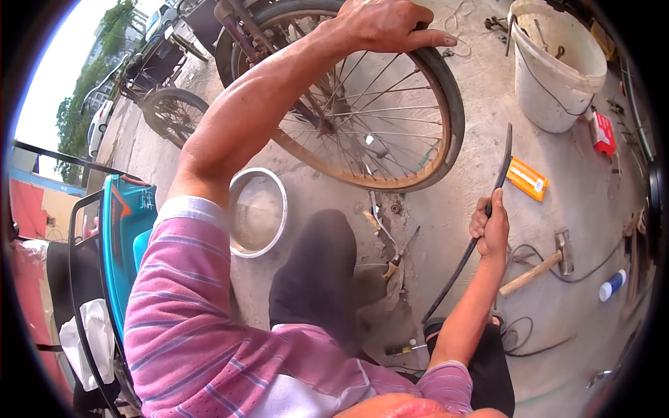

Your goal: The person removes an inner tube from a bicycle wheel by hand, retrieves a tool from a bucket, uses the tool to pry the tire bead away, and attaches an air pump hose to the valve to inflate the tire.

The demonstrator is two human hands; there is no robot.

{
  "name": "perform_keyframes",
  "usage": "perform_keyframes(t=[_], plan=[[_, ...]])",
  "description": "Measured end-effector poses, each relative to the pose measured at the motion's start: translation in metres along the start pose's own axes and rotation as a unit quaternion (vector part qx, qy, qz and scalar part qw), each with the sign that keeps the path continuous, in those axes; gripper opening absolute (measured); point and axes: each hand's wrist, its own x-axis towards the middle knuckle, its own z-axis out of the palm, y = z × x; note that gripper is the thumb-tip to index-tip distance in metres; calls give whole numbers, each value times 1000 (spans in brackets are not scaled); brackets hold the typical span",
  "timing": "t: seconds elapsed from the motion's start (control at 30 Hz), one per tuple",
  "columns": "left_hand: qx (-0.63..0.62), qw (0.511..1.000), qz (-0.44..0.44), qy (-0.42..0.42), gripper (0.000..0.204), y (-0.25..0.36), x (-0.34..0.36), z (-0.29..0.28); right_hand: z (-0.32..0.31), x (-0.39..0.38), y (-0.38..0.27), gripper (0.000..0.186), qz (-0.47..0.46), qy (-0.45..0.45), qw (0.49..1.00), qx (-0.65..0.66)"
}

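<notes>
A dark rod [463, 265] is slanting above the ground [432, 233], probably stiff and lightish, best held mid-length, where the right hand [491, 226] is wrapping its fingers. The left hand [390, 24] is lying over the tyre [456, 118], thumb jutting; its other fingers' grip I cannot tell. 1 hammer [533, 274] is lying toward the ground's right edge.

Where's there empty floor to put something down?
Bare floor lies between the tyre and white bucket, and another patch between the orange packet and red packet. It's crowded lower right, with the hammer, cable and blue-and-white tube.
</notes>
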Motion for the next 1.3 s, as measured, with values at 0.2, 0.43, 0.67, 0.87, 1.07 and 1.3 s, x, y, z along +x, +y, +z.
perform_keyframes(t=[0.2,0.43,0.67,0.87,1.07,1.3], plan=[[10,999,43,-31,56,13,-1,8,10,62,42,52,-58,97,989,-91],[-16,999,27,-24,55,7,-9,-4,-9,109,84,56,-43,162,921,-351],[-198,968,104,115,39,-15,-21,10,122,96,-35,81,-246,-53,950,-183],[-455,815,8,359,38,-14,-86,31,127,101,-36,87,-222,-21,954,-200],[-616,732,-176,230,35,25,-133,103,121,94,-17,84,-255,-17,955,-151],[-799,508,-256,196,42,44,-118,112,119,79,-7,73,-249,-52,961,-113]])
